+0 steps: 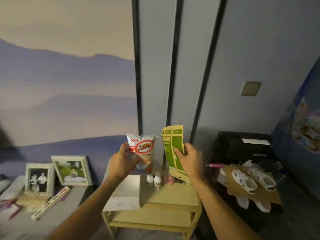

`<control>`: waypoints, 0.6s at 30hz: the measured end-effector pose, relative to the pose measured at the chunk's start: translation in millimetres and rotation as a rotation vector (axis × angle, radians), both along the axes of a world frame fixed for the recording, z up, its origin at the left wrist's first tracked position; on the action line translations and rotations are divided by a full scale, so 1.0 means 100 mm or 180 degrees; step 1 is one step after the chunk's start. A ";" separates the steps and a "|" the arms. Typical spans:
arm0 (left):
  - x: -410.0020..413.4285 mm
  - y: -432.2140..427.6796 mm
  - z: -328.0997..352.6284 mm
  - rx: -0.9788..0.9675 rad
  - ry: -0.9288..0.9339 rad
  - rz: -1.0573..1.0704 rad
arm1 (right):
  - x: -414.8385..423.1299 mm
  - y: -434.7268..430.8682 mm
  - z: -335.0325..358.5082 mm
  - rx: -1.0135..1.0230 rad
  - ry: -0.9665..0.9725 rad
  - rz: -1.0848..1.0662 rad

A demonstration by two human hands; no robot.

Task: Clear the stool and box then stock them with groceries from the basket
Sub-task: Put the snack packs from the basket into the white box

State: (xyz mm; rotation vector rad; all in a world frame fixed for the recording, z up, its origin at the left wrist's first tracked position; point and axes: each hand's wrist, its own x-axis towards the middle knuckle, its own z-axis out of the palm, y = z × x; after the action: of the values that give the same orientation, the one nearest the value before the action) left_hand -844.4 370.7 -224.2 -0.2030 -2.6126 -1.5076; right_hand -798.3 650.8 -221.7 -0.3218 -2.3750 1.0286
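The white snack bag point(142, 149) says "Oishi" in red at its top corner, with Chinese letters in a red oval. The writing on the green and tan packet point(173, 149) is too blurry to read.

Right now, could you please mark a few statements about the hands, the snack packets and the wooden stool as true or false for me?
The left hand grips a white snack bag with a red oval label. True.
The right hand holds nothing. False: it grips a green and tan paper pouch.
On the pale wooden stool stand small white bottles. True.
The two framed photographs stand on the stool. False: they stand on the grey surface left of it.
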 end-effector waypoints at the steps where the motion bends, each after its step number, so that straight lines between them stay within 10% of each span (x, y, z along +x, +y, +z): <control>1: -0.05 -0.22 -0.01 0.0024 -0.0033 0.0092 | -0.11 -0.23 -0.02 -0.0034 0.0002 0.0047; 18: -1.06 -1.49 -0.79 -0.0262 -0.0612 0.0713 | -1.63 -1.75 -1.09 -0.0072 -0.0500 0.0649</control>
State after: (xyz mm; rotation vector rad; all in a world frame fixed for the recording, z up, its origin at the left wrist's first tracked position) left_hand -950.4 222.1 -302.7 0.2323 -2.7342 -1.4082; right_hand -961.6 475.6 -331.1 -0.1765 -2.5805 1.1609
